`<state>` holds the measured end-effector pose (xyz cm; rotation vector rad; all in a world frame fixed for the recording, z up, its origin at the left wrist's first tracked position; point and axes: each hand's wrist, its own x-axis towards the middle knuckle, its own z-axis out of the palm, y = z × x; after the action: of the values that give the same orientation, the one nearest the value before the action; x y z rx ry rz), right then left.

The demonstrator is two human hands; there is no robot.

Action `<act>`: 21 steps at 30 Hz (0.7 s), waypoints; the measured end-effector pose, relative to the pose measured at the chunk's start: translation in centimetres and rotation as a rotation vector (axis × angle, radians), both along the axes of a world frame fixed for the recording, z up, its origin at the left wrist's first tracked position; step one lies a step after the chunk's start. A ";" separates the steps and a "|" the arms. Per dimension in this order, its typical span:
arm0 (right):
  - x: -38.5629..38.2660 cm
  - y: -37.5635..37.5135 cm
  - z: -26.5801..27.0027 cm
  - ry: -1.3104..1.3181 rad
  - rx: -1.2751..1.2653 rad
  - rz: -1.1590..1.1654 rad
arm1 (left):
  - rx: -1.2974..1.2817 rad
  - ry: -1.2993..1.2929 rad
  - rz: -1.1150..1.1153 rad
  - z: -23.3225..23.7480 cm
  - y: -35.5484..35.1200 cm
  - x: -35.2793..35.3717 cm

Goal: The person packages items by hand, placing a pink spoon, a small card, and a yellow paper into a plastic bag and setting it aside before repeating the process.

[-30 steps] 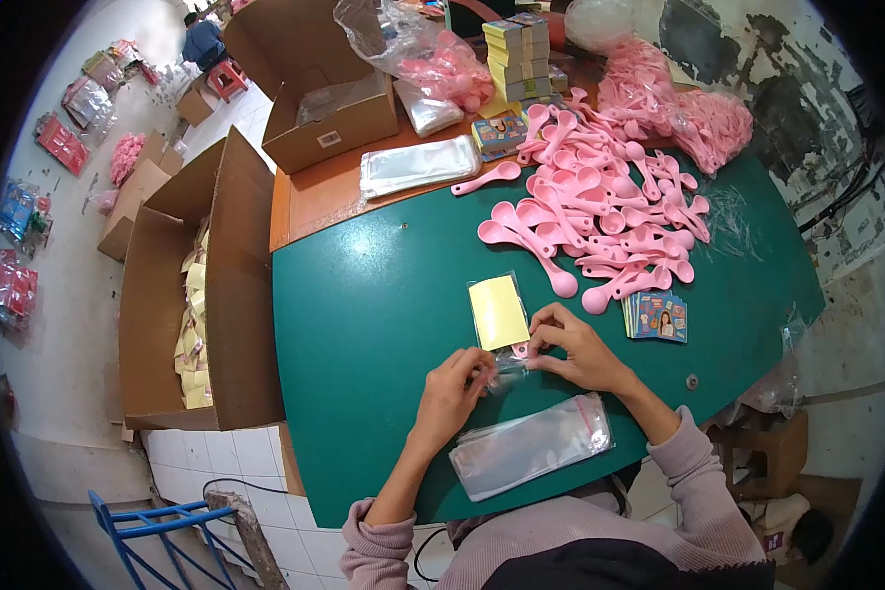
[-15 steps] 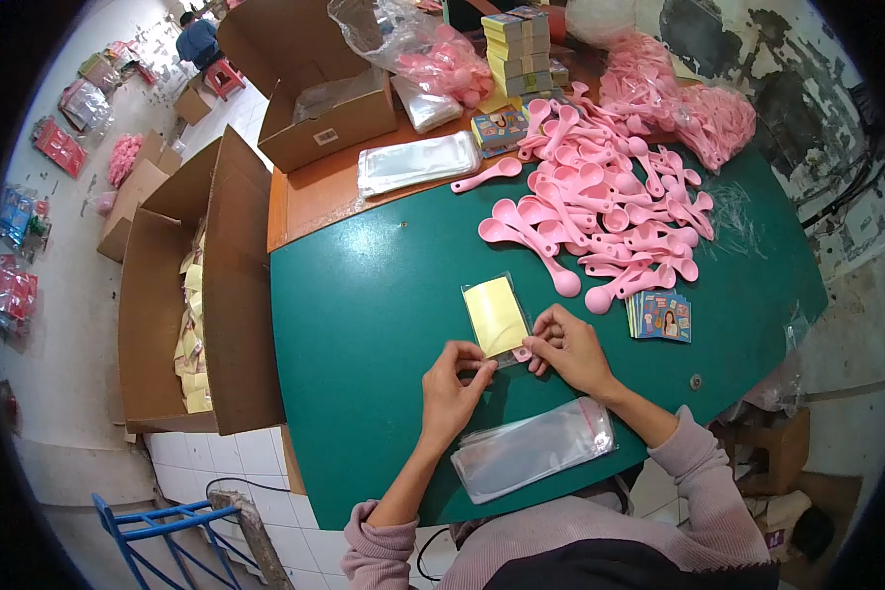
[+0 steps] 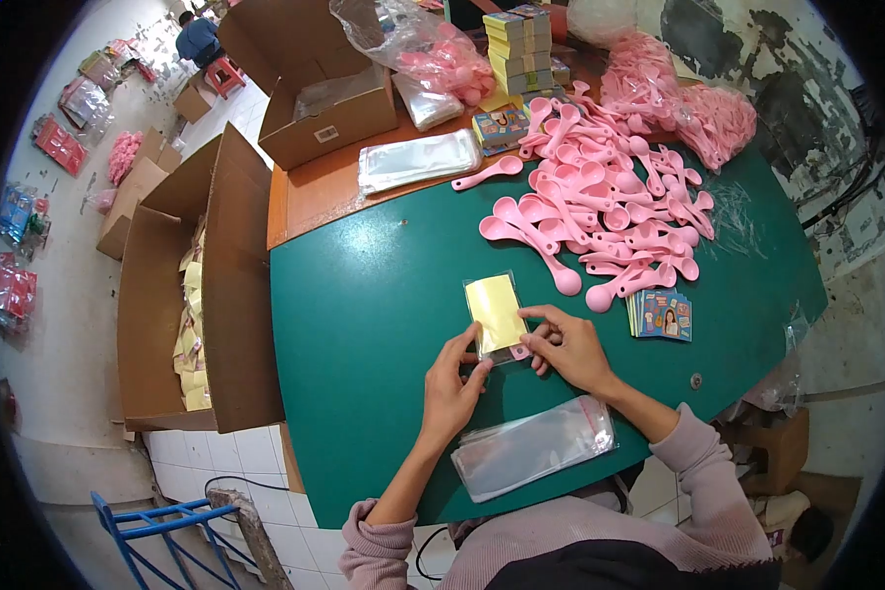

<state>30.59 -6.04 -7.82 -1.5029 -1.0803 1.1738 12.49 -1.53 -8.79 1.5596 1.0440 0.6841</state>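
A clear plastic packet with a yellow card (image 3: 497, 313) inside lies on the green table in front of me. A small pink spoon end (image 3: 519, 351) shows at its lower right corner; the rest of the spoon is hidden. My left hand (image 3: 451, 386) grips the packet's lower left edge between thumb and fingers. At the right edge, my right hand (image 3: 568, 349) has its thumb and fingers closed on the packet near the pink end. Nearer my body lies a stack of clear plastic bags (image 3: 536, 450). Right of my right hand sits a small pile of printed cards (image 3: 664, 317).
A heap of pink measuring spoons (image 3: 600, 197) covers the table's far right. Behind are more clear bags (image 3: 418, 162), bundled cards (image 3: 517, 49) and an open carton (image 3: 329, 133). A tall carton of yellow packets (image 3: 241, 295) stands left. A person (image 3: 199, 41) sits far back.
My left fingers have moved up along the packet's left edge, and my right index finger has stretched out along the right side. The card looks flatter, and the packet has barely shifted.
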 end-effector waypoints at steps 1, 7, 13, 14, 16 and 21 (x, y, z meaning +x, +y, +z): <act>0.3 0.6 0.2 0.000 0.005 0.003 | 0.089 0.011 0.023 -0.6 0.6 -0.5; 4.1 6.4 -0.3 -1.072 0.460 -0.176 | 0.271 0.173 0.229 -0.2 5.3 -4.4; 6.7 7.4 -1.4 -0.908 0.378 -0.256 | 0.836 0.833 -0.048 1.1 3.6 -2.9; 7.2 7.5 -1.4 -0.833 0.447 -0.290 | 0.832 0.830 -0.052 1.0 3.8 -2.5; 7.4 6.6 0.3 -0.721 0.435 -0.363 | 0.770 1.049 0.138 0.5 4.5 -1.8; 8.3 4.0 2.3 -0.445 0.563 -0.489 | 0.544 0.391 -0.351 3.8 1.5 0.1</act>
<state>38.94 -2.06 -5.50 -1.4725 -1.1174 0.1688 12.63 -0.07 -4.98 2.3535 0.8594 0.4416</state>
